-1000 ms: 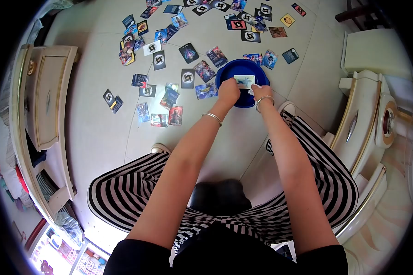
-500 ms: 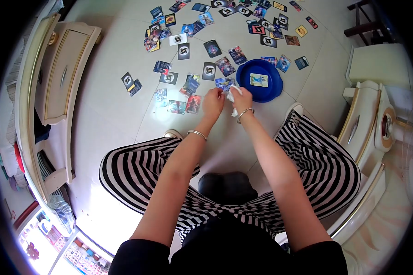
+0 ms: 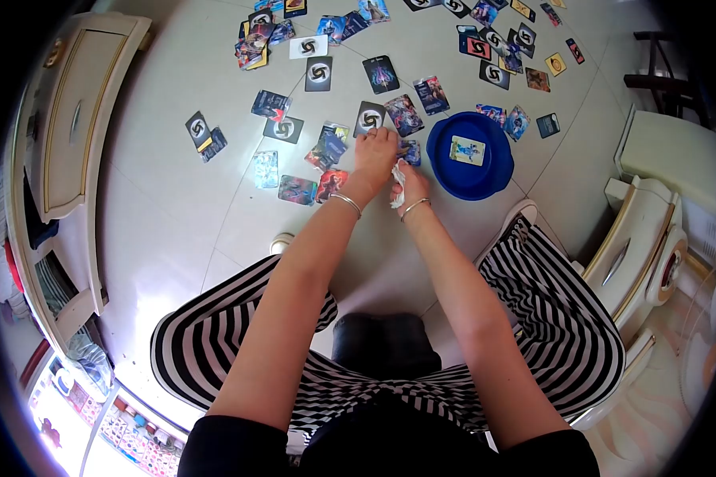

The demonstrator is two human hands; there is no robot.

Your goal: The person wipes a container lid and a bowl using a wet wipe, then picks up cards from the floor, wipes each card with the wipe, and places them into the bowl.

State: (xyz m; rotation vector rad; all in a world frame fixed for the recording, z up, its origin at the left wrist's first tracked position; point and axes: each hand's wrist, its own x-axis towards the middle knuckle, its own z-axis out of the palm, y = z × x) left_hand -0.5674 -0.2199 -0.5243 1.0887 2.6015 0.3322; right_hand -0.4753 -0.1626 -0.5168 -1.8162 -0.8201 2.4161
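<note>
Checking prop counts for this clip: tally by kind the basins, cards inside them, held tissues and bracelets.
Blue basin: 1
Card inside the basin: 1
Crumpled white tissue: 1
Silver bracelets: 2
Total: 5

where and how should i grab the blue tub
Likely best by the tub's near rim, thumb inside, coming from the near side: it sits upright and open with bare floor there, while cards lie close to its far side.
</note>
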